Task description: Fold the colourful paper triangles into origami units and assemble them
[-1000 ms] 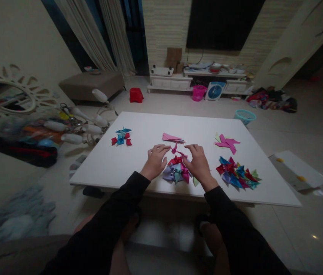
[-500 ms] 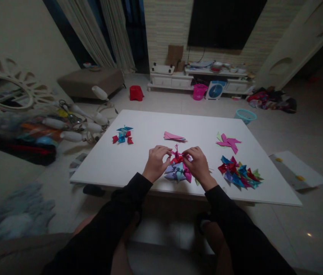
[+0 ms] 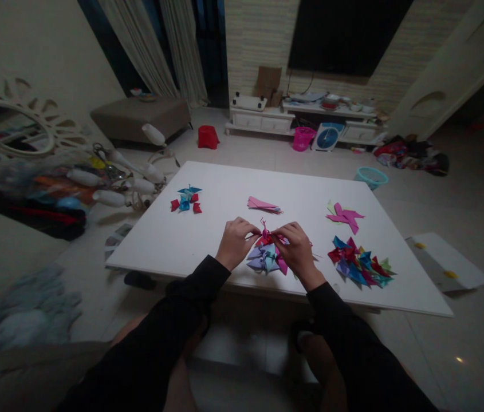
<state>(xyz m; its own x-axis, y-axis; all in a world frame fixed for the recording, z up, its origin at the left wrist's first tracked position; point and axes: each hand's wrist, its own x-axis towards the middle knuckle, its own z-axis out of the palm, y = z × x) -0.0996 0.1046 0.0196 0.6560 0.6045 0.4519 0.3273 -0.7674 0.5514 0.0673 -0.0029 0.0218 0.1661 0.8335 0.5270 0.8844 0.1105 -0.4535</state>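
Between my two hands is a pink folded paper crane (image 3: pixel 265 233), held above the white table (image 3: pixel 207 240). My left hand (image 3: pixel 236 240) pinches its left side with thumb and fingertips. My right hand (image 3: pixel 294 243) grips the other side the same way, partly hiding it. Just below lie several folded paper cranes (image 3: pixel 263 258) in lilac, pale blue, red and magenta; my right hand covers some of them.
Folded pink paper strips (image 3: pixel 264 205) lie beyond my hands. Blue and red folded papers (image 3: pixel 185 201) sit at the far left. On the right are pink and green folded pieces (image 3: pixel 345 216) and a heap of colourful folded papers (image 3: pixel 361 263).
My fingers have drawn closer in on the pink crane's sides, and less of its wings shows. The camera view has shifted slightly; the papers on the table lie as before.
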